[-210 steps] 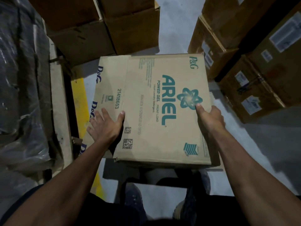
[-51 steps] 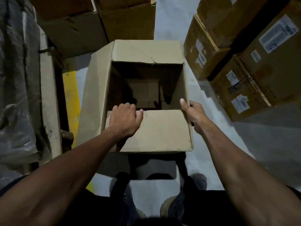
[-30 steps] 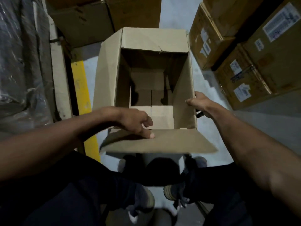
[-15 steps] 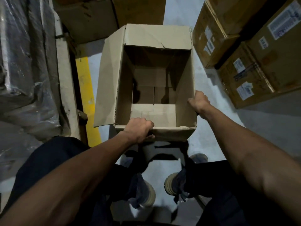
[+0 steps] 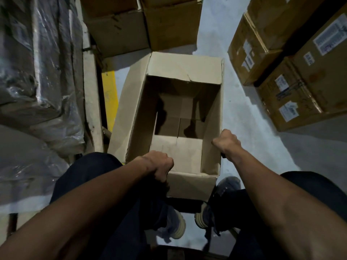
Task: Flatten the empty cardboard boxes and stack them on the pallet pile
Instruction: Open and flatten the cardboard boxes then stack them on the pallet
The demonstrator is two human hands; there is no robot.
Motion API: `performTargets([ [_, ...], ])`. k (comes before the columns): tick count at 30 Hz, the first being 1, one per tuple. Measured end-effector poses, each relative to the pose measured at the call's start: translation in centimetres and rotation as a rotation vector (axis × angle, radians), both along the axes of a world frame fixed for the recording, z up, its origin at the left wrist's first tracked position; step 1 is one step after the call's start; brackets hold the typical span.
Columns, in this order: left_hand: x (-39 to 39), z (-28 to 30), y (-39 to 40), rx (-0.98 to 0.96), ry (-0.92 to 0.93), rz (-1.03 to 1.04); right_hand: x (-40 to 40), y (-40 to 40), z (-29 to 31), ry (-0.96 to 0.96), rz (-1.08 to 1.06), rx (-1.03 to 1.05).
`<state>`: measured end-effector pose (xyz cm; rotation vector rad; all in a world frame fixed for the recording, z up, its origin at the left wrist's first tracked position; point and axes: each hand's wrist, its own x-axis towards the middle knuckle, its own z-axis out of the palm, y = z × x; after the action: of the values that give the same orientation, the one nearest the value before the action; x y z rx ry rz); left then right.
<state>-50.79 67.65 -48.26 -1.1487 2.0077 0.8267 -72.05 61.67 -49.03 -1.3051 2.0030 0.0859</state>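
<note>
An empty brown cardboard box [image 5: 131, 109] stands open-side up on the floor in front of my feet. Its top flaps are folded outward and its bottom flaps are closed inside. My left hand [image 5: 159, 164] grips the near rim at the left corner, fingers curled over the folded-down near flap. My right hand [image 5: 226, 142] grips the right wall's top edge, near the front corner, in a closed fist. The pallet pile is not identifiable here.
A plastic-wrapped load [image 5: 37, 62] sits on a wooden pallet beam [image 5: 92, 102] at left, beside a yellow floor line [image 5: 110, 98]. Closed cartons [image 5: 142, 21] stand behind the box. Labelled cartons [image 5: 293, 72] are stacked at right. Bare grey floor [image 5: 249, 128] lies between.
The box was turned from its printed side to open-side up and its flaps spread. In the last second the near flap got folded down outside; my left hand moved onto the near rim.
</note>
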Motion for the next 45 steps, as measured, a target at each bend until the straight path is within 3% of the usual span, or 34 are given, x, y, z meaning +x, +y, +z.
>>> performTargets([
  [6, 0.6, -0.5, -2.1, 0.176, 0.096, 0.220, 0.4, -1.0, -0.2, 0.044, -0.069, -0.079],
  [15, 1.6, -2.3, -12.6, -0.488, 0.283, 0.502, 2.8, -11.7, -0.6, 0.060, -0.131, -0.287],
  [18, 1.8, -2.7, -16.2, -0.612, 0.338, 0.457, 3.3, -14.8, -0.5, 0.060, -0.162, -0.240],
  [26, 2.2, -3.0, -20.3, -1.060, 0.252, 0.257, 2.6, -14.7, -1.8, 0.070, -0.147, -0.262],
  [30, 2.1, -1.9, -24.6, -1.067, 0.233, 0.264, 3.1, -14.8, -1.7, 0.085, -0.131, -0.277],
  [37, 0.7, -2.0, -32.6, -0.869, 0.112, 0.290, 2.8, -15.0, -1.6, 0.103, -0.100, -0.251],
  [45, -0.7, -4.3, -34.3, -0.852, 0.074, 0.334, 2.9, -15.3, -2.2, 0.100, -0.116, -0.273],
])
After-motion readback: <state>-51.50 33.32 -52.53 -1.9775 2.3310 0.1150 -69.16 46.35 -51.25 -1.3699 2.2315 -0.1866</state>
